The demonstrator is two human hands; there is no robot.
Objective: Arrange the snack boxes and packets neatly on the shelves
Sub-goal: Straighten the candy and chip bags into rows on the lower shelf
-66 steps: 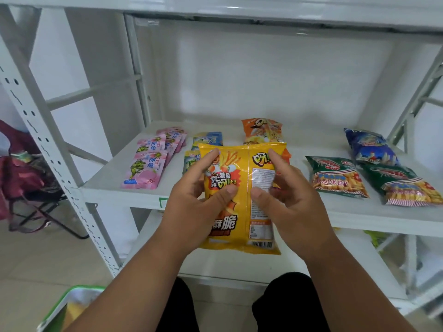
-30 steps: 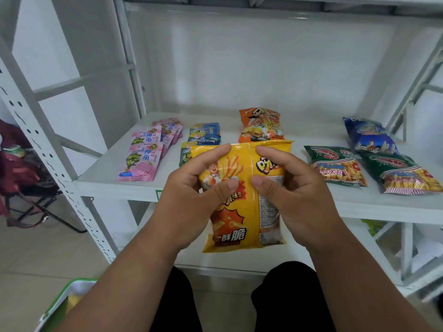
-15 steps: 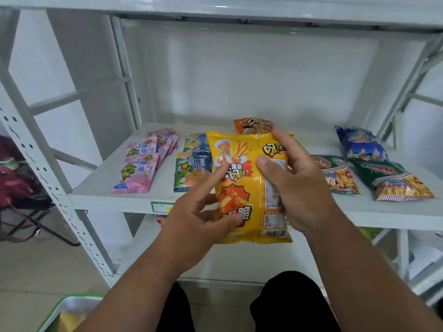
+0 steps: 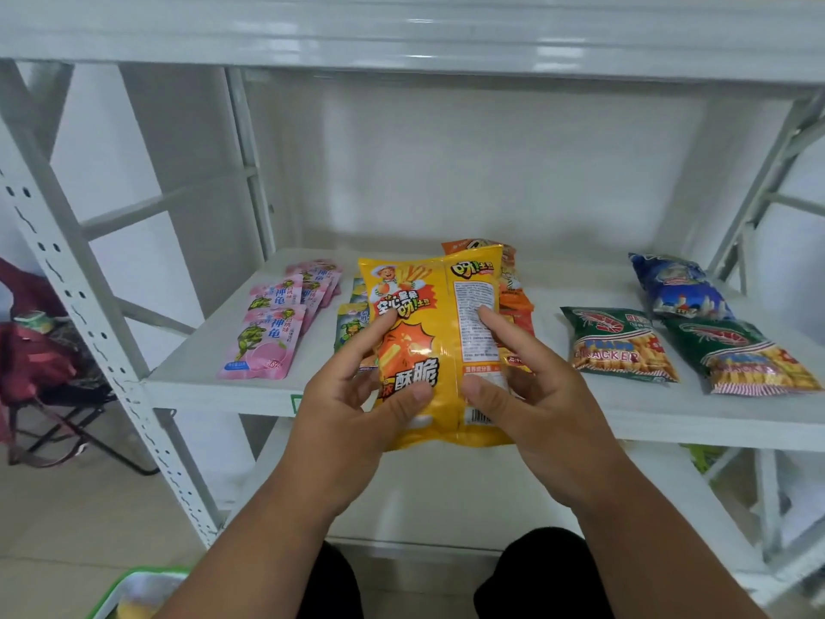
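From the head view, left hand (image 4: 352, 402) and right hand (image 4: 531, 395) pinch the yellow packet (image 4: 435, 346) upright over the shelf (image 4: 201, 377) edge; I'd lay it flat on the orange packets (image 4: 513, 301), edges squared

2 bare forearms (image 4: 643, 520), no sleeves or jewellery showing (nails cut short); black trousers (image 4: 535, 574) cover both knees.

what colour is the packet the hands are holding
Yellow, with orange and red graphics: the held packet, seen in the head view.
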